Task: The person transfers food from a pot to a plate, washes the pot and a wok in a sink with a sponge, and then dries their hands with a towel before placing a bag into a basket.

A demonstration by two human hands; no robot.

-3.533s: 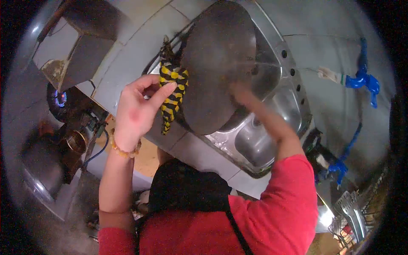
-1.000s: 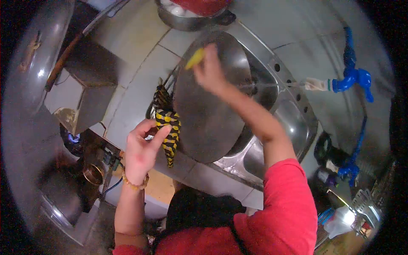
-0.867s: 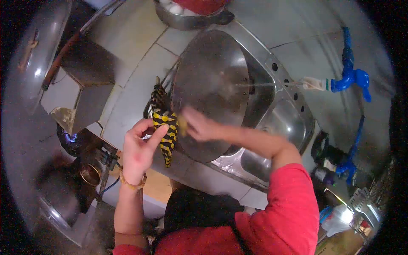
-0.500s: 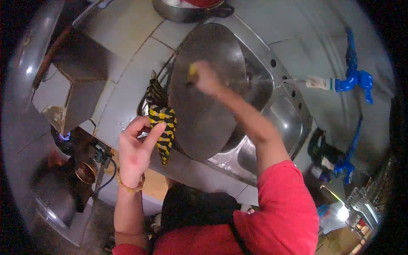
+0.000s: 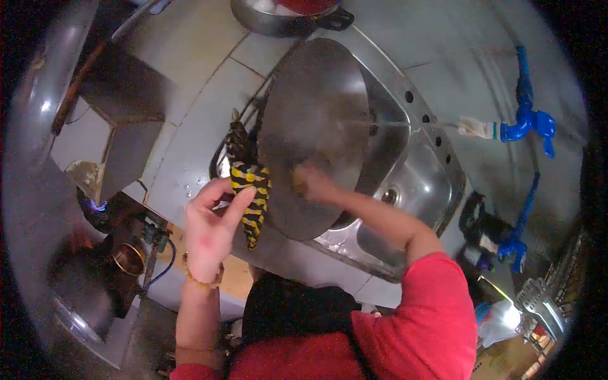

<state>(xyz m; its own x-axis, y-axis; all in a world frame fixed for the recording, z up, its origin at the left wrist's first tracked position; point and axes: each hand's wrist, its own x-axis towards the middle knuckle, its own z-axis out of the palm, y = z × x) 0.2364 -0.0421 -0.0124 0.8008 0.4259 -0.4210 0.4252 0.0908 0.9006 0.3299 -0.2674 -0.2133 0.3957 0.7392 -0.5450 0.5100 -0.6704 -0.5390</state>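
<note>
A large dark grey wok stands tilted over the steel sink. Between the thumb and fingers of my left hand is a yellow-and-black patterned cloth, folded and gripped at the wok's left rim. The cloth hides the part of the rim beneath it. My right hand, smeared by motion, is closed around a small yellow sponge against the lower middle of the wok's surface. A thin stream of water crosses from the tap to the wok.
The steel sink has a second basin with a drain. A blue tap with a white sleeve is on the right. A black pan stands behind. Lit stove flame is at left, near a dark pan. Utensils are at right.
My right hand has moved down with the sponge, from the upper part of the wok to its lower middle. My left hand keeps its hold on the cloth; the view has shifted slightly.
</note>
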